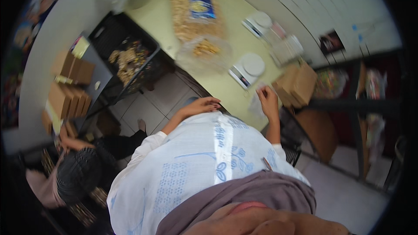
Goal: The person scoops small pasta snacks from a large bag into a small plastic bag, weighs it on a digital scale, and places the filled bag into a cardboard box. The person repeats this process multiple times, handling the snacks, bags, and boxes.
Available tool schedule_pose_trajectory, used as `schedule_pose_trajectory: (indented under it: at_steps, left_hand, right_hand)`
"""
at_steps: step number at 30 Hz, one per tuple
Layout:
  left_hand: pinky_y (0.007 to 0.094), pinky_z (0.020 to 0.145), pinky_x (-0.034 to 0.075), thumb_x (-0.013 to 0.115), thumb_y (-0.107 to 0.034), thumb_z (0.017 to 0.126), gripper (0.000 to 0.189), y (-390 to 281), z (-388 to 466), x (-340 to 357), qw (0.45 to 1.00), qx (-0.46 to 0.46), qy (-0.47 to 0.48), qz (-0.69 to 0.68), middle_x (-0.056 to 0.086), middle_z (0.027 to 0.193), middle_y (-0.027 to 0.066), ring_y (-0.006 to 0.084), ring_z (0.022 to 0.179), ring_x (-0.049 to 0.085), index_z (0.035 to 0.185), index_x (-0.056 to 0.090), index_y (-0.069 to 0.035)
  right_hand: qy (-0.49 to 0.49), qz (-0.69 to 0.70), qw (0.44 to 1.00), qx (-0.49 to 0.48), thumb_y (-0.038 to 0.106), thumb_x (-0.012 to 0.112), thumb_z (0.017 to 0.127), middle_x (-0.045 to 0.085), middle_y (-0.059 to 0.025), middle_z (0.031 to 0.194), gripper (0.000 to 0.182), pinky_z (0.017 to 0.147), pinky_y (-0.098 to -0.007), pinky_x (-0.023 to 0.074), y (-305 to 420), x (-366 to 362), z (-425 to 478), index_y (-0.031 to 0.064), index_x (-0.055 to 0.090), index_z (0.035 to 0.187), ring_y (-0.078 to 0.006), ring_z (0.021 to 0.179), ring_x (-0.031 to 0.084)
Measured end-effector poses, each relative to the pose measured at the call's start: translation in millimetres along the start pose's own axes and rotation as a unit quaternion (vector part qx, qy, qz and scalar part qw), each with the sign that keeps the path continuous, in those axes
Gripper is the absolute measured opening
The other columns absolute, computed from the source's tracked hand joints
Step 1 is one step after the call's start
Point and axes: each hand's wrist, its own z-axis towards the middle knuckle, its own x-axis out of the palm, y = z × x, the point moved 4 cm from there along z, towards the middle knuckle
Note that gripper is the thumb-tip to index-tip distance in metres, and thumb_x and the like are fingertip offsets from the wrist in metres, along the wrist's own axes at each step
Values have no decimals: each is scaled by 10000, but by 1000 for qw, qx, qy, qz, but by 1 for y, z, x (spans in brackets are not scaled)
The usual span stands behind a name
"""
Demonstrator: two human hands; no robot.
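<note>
My left hand (204, 105) rests at the front edge of the light yellow table (228, 98), against the patterned shirt, fingers loosely bent and nothing visible in it. Over the table's right corner, my right hand (268, 99) has its fingertips brought together at thin clear plastic bags (257, 106); whether it grips one is unclear. Just beyond it lies a white digital kitchen scale (247, 70). Farther in, a long clear bag of pale yellow snack pieces (192, 23) lies with its mouth towards me, a few pieces (206, 48) loose inside the opening.
A second scale (258, 23) stands by the wall, near a stack of clear bags (287, 50). Cardboard boxes (295, 83) sit at the table's right end. To the left are a black plastic crate (156, 50) of packets, more boxes (70, 101) and a seated person (78, 169).
</note>
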Motion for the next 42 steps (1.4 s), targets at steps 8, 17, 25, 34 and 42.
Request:
schedule_pose_trajectory:
  at_steps: [8,17,25,34,42]
  left_hand:
    - [328,997,445,546,-99,944,407,-5,19,-38,983,-32,-133,125,597,1229,140,215,1135,571,1334,487,2]
    - [297,905,481,569,-112,948,389,8,41,1,986,-82,-31,140,624,1172,129,195,1066,606,1315,504,-2]
    - [295,894,474,576,-126,941,391,-2,57,-22,982,-41,-86,162,634,1173,121,180,1031,616,1308,512,-8]
    - [292,876,480,575,-152,949,387,0,57,-16,982,-66,-62,166,632,1168,120,181,1018,616,1304,515,-11]
    - [290,877,485,578,-140,948,386,7,59,-15,983,-66,-51,166,630,1163,121,178,993,617,1306,514,-12]
  right_hand:
    - [-53,-117,973,191,159,657,841,665,-159,948,176,774,-373,500,-118,-17,-54,15,664,941,-289,867,648]
    - [-207,-174,937,223,222,795,740,639,-143,988,429,777,-358,507,-153,29,-75,12,611,1065,-296,863,634]
    - [-181,-10,943,277,200,801,720,689,-137,822,310,738,-414,519,-208,41,-63,38,631,921,-326,802,672]
    - [-165,-152,946,232,88,627,855,688,-153,870,48,740,-456,504,-167,20,-55,46,605,865,-365,864,659]
    - [-157,143,950,229,43,583,896,658,-134,809,70,673,-327,531,-148,0,-44,14,532,934,-246,741,671]
